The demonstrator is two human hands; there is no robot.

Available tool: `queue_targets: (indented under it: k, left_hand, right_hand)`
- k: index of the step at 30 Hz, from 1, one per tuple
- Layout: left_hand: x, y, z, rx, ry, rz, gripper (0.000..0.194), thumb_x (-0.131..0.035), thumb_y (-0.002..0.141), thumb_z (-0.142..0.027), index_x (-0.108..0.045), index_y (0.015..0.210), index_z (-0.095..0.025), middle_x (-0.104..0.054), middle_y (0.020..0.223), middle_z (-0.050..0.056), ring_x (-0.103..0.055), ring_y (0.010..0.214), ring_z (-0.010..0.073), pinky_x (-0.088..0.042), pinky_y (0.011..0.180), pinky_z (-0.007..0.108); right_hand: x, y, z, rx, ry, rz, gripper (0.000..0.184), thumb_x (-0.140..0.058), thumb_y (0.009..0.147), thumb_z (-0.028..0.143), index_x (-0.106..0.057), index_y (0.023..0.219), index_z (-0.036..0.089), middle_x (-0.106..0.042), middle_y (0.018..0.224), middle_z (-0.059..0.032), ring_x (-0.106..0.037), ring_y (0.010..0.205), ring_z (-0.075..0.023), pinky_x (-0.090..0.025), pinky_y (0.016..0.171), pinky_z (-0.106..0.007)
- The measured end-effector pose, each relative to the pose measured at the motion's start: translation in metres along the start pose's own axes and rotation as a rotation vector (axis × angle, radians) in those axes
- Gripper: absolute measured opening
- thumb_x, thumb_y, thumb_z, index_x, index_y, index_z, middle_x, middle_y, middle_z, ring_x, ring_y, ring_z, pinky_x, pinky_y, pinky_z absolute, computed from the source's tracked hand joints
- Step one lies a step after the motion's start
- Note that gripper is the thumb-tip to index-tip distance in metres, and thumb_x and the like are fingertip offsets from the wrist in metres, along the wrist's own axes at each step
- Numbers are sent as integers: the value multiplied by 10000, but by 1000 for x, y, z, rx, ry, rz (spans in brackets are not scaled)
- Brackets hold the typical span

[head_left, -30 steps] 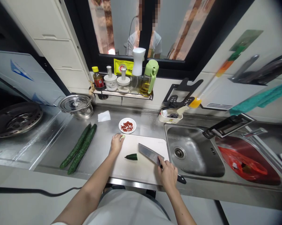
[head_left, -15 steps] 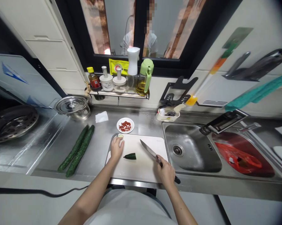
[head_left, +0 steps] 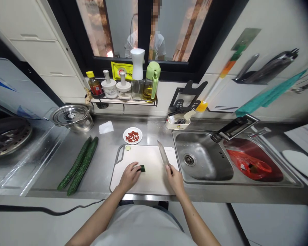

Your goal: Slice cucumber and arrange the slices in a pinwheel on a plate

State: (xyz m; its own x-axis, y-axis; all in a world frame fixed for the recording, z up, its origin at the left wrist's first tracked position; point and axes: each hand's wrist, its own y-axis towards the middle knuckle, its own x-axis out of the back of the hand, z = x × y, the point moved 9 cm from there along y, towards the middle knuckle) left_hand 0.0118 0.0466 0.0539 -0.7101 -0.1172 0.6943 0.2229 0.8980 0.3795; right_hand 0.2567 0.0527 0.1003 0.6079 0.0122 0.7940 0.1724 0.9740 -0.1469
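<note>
On the white cutting board lies a short cucumber end piece, its cut face toward the right. My left hand is closed over the left part of this piece and hides it. My right hand grips a kitchen knife by its handle, blade pointing away from me over the board's right side. A thin cucumber slice rests flat near the board's far left corner. Two whole cucumbers lie side by side on the counter to the left.
Behind the board stands a white plate of small red pieces. A lidded steel pot is at the back left. To the right are a sink and a red plastic bag. A shelf of seasoning jars hangs under the window.
My left hand has moved from the slice at the board's far corner back to the cucumber piece and closed on it. The knife stays in my right hand, its blade turned more forward.
</note>
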Motion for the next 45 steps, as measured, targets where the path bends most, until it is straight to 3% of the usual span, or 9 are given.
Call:
queue_targets:
  k: [5, 10, 18, 22, 26, 34, 45]
  left_hand:
    - [-8, 2, -6, -53, 28, 65, 288, -501, 888, -285, -585, 1161, -256, -541, 1277, 84, -526, 1163, 212, -463, 987, 403]
    - [-15, 7, -8, -78, 13, 107, 295, -511, 892, -284, -585, 1175, -246, -627, 1132, 80, -583, 1053, 197, -489, 942, 395]
    - [-17, 13, -9, -35, -3, 42, 290, -499, 900, -279, -583, 1172, -222, -628, 1101, 92, -575, 1052, 199, -497, 929, 392]
    - [-16, 11, -7, -42, 9, 9, 282, -490, 901, -270, -602, 1156, -231, -603, 1159, 89, -554, 1092, 200, -481, 959, 387]
    - [-17, 10, -4, -29, -21, 34, 290, -446, 916, -248, -620, 1148, -238, -622, 1109, 79, -570, 1047, 187, -489, 941, 369]
    - [-16, 9, -3, -15, -35, 25, 280, -466, 914, -272, -629, 1139, -244, -637, 1026, 73, -582, 977, 182, -499, 887, 345]
    - [-15, 9, -7, -91, -4, -27, 270, -475, 911, -247, -623, 1136, -223, -628, 998, 69, -579, 946, 175, -514, 839, 342]
  right_hand:
    - [-5, -1, 8, 24, 45, 29, 614, -219, 891, 575, -669, 906, 158, -664, 705, -70, -576, 644, -183, -373, 584, -240]
    - [-12, -1, 6, 30, 20, 65, 590, -224, 895, 563, -657, 837, 167, -667, 697, -74, -581, 648, -180, -363, 583, -235]
    - [-22, 1, 8, 35, -172, 179, 467, -272, 931, 405, -662, 973, 150, -704, 830, -95, -621, 758, -189, -367, 631, -238]
    - [-29, -6, 19, 41, -329, 277, 374, -313, 941, 313, -627, 1086, 167, -708, 934, -95, -632, 858, -185, -359, 665, -233]
    - [-33, -15, 35, 80, -446, 348, 342, -326, 955, 317, -614, 1071, 174, -703, 938, -95, -635, 865, -182, -356, 661, -235]
    - [-39, -28, 58, 128, -544, 419, 317, -316, 960, 296, -585, 1072, 170, -689, 896, -111, -649, 849, -200, -368, 646, -245]
    - [-52, -34, 67, 145, -548, 481, 289, -326, 954, 264, -580, 1044, 160, -677, 936, -132, -640, 887, -221, -393, 682, -277]
